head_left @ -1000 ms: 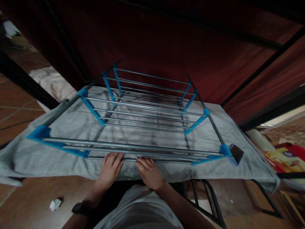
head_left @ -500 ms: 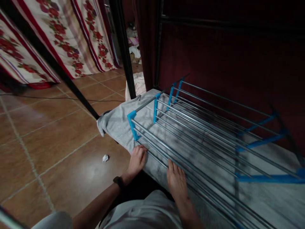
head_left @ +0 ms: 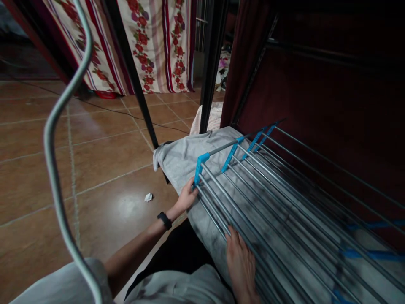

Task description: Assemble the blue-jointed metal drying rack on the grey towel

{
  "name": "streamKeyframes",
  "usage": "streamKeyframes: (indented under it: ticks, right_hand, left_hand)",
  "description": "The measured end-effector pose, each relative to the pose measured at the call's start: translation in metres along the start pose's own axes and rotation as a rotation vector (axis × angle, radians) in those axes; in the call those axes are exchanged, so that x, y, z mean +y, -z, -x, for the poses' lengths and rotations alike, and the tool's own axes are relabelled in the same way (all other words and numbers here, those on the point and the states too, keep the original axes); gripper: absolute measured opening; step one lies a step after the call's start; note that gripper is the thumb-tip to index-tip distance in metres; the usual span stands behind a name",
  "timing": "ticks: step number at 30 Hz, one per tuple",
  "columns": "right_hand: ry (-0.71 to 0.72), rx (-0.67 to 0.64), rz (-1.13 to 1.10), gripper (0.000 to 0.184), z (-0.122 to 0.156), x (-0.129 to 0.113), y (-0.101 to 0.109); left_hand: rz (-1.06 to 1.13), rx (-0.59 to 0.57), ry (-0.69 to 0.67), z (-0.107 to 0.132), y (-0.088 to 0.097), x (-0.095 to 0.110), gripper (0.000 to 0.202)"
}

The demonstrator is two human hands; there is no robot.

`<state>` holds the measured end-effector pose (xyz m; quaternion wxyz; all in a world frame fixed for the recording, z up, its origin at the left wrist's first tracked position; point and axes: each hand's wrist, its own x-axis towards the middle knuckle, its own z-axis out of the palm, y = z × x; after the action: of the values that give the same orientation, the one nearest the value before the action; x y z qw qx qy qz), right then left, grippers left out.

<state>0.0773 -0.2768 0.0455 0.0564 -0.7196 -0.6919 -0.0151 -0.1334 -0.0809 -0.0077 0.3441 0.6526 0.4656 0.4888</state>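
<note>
A shoe rack of grey metal tubes with blue plastic brackets lies across a surface covered with grey cloth. My left hand is closed around the rack's near left corner, right below a blue bracket. A black watch is on that wrist. Farther right along the near edge, my right hand has its fingers curled over the outer tubes. Its fingertips are partly hidden among the rods. The rack's far right part runs out of view.
Black upright posts stand at the cloth's far left corner. A dark red panel rises behind the rack. A pale bent tube crosses the left foreground. A crumpled white scrap and a thin cable lie on the tiled floor.
My left hand has shifted up to the corner bracket and now grips there. My right hand still holds the near tubes. The view has turned left, bringing the pale bent tube into sight.
</note>
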Motion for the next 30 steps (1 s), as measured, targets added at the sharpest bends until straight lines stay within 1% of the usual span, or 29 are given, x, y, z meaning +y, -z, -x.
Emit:
streamKeyframes:
  ticks: [4, 8, 10, 15, 17, 21, 25, 27, 30]
  right_hand:
    - [0.021, 0.037, 0.053, 0.04, 0.001, 0.002, -0.002]
    - [0.025, 0.04, 0.049, 0.041, 0.002, 0.006, -0.005]
    - [0.014, 0.04, 0.046, 0.042, 0.003, 0.009, -0.008]
    - [0.075, 0.053, -0.012, 0.043, 0.007, 0.023, -0.022]
    - [0.062, 0.069, -0.034, 0.043, 0.008, 0.026, -0.026]
    - [-0.001, 0.072, -0.043, 0.041, 0.01, 0.024, -0.029]
    - [-0.044, 0.039, 0.005, 0.042, 0.012, 0.019, -0.029]
    - [-0.043, 0.039, 0.016, 0.042, 0.012, 0.02, -0.03]
    - [0.022, 0.057, 0.003, 0.04, 0.012, 0.024, -0.031]
  left_hand:
    - [0.041, -0.019, -0.009, -0.005, 0.001, 0.003, 0.036]
    - [0.058, -0.039, -0.001, -0.011, -0.001, 0.001, 0.023]
    - [0.062, -0.027, 0.013, -0.012, -0.004, 0.001, 0.019]
    - [0.089, 0.02, 0.065, -0.007, -0.011, 0.003, 0.02]
    - [0.11, 0.035, 0.085, -0.005, -0.014, 0.004, 0.022]
    - [0.129, 0.064, 0.098, -0.004, -0.017, 0.004, 0.024]
    - [0.091, 0.078, 0.094, -0.003, -0.018, 0.004, 0.023]
    - [0.065, 0.075, 0.085, -0.002, -0.017, 0.004, 0.022]
    - [0.042, 0.075, 0.064, -0.002, -0.017, 0.004, 0.019]
